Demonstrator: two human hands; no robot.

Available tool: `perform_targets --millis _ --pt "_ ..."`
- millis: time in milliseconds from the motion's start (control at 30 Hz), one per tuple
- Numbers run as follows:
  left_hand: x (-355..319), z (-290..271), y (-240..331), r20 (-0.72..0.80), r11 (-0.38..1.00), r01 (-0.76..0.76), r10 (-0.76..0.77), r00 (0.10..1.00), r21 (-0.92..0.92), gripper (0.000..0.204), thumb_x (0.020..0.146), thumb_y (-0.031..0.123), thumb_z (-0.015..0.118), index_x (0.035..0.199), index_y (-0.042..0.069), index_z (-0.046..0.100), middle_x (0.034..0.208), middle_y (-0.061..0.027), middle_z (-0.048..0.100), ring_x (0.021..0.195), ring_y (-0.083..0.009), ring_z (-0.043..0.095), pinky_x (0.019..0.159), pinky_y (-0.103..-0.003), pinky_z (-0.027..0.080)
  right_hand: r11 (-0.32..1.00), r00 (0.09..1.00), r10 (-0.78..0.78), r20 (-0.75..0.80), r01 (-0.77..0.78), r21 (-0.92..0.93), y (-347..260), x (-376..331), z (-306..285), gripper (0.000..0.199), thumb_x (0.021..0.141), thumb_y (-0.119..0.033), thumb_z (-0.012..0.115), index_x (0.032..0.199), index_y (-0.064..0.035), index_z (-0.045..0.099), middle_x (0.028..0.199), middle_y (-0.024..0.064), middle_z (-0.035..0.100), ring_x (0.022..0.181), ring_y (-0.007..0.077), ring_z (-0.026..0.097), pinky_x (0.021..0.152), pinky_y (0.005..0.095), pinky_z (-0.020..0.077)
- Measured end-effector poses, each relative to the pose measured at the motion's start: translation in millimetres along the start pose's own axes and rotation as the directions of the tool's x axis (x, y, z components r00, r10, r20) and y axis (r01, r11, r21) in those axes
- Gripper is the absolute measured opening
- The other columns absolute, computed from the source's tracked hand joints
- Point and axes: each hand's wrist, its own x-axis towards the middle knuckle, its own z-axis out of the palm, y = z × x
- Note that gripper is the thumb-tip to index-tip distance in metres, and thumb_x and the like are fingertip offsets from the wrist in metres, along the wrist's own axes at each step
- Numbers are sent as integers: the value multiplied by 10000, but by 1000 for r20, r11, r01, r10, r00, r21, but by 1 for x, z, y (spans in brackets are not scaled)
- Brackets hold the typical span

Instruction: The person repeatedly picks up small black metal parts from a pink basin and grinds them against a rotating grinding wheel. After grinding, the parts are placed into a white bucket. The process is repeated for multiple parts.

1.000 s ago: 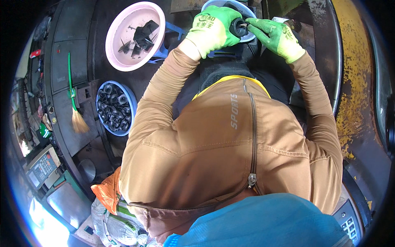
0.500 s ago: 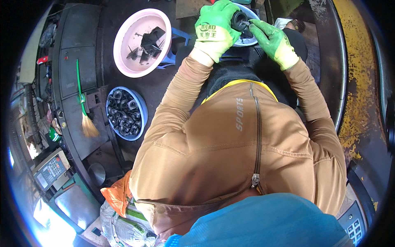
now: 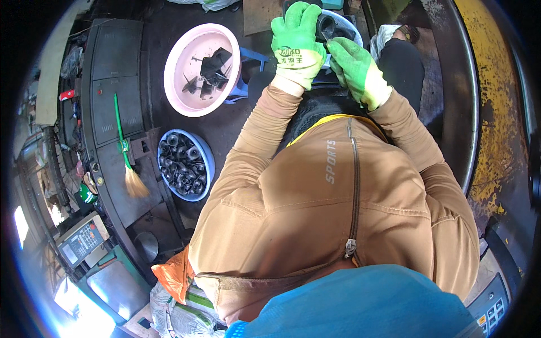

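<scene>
Near the top, my left hand (image 3: pixel 297 48), in a green and pale yellow glove, is closed round a black hollow rubber-like part (image 3: pixel 326 27) whose round opening faces right. My right hand (image 3: pixel 357 70), gloved the same way, has its fingers pinched together just below that opening. Whatever sits between the right fingertips is too small to make out. Behind both hands is a blue basin (image 3: pixel 357 35), partly hidden by them, with dark pieces inside.
A pink basin (image 3: pixel 174 62) with black scraps stands at left by a blue stool (image 3: pixel 252 55). Below it, another blue basin (image 3: pixel 209 163) is full of black parts. A broom (image 3: pixel 125 146) leans on a grey cabinet (image 3: pixel 115 53). Yellow worn metal (image 3: pixel 496 112) borders the right.
My right hand has moved down and left, its fingers now below the part's opening. My left hand still grips the black part. The whole view has shifted slightly.
</scene>
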Motion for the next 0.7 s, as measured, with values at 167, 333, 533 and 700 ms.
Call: perform_targets --millis 167,333,533,700 --pt "1 14 -16 -118 981 -30 7 993 -191 506 567 186 772 1037 77 619 1029 -129 605 917 -340 568 816 -414 461 659 772 -46 634 -454 600 -14 -4 -7 260 992 -329 415 978 -100 538 595 -61 395 389 33 261 374 209 200" --pt "-1 23 -27 -106 869 114 -187 977 -482 464 541 151 865 932 73 628 917 -96 603 882 -289 577 798 -372 477 691 941 -264 209 33 722 -33 2 -31 375 952 -442 466 1019 -78 527 621 -70 360 436 26 272 438 193 222" --pt "-4 6 -19 46 733 245 -280 959 -634 506 608 192 860 1015 18 613 979 -80 611 875 -176 604 793 -305 501 965 958 -259 -122 262 15 -17 22 -38 241 908 -280 576 1060 -98 622 729 -58 495 532 33 356 475 187 250" --pt "-10 -25 -60 -48 798 190 -263 964 -572 495 620 241 822 1025 28 633 922 -81 634 854 -193 609 795 -325 489 989 987 -100 -125 113 99 5 53 -62 222 919 -320 551 960 -122 643 675 -88 467 497 27 326 449 185 224"
